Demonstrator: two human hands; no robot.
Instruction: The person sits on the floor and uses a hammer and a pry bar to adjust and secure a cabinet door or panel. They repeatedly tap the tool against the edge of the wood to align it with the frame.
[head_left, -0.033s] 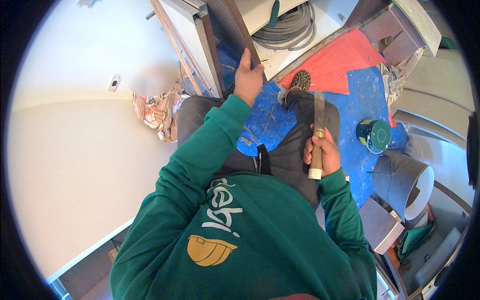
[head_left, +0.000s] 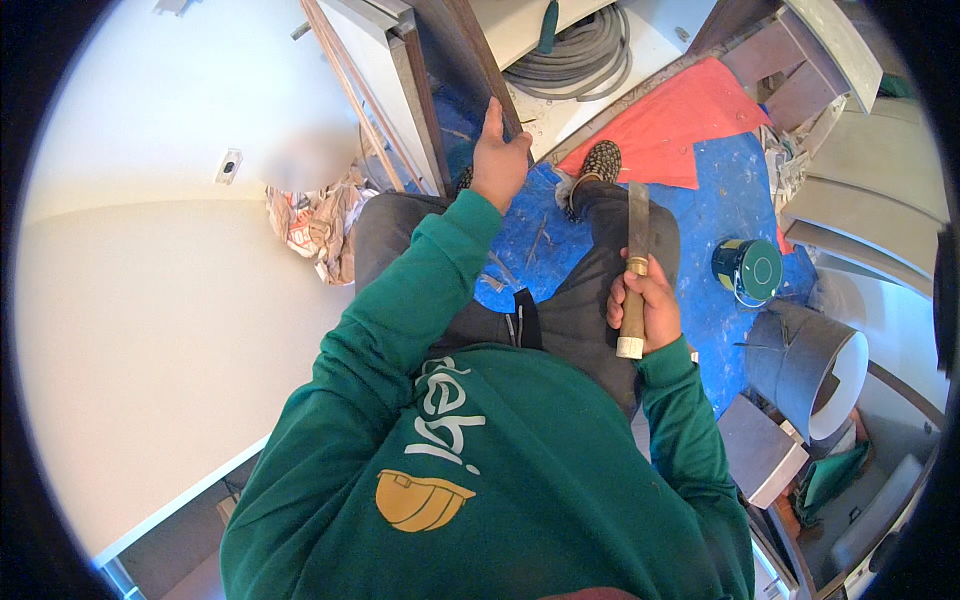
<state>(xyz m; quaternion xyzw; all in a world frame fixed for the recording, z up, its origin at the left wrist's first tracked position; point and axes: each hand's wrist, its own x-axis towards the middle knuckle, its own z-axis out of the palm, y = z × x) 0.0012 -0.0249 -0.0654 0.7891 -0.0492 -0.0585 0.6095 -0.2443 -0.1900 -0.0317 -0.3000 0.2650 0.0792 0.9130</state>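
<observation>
My left hand [head_left: 499, 165] is at the near edge of a dark wooden panel [head_left: 462, 45], gripping it. The index finger lies straight along the edge and the thumb points to the right; the other fingers are mostly hidden. In front of my right thigh, my right hand [head_left: 652, 308] is closed around a chisel [head_left: 632, 312]. Its wooden handle has a brass-coloured collar and a pale butt end. The flat, worn metal blade points away from me and touches nothing I can see.
Blue sheeting [head_left: 720, 190] and a red sheet [head_left: 668, 125] cover the floor. A coiled grey hose [head_left: 575, 60] lies ahead. To the right are a green-lidded bucket [head_left: 760, 270] and a grey cylinder [head_left: 800, 360]. Thin wooden strips [head_left: 352, 90] lean at left above crumpled paper [head_left: 315, 225].
</observation>
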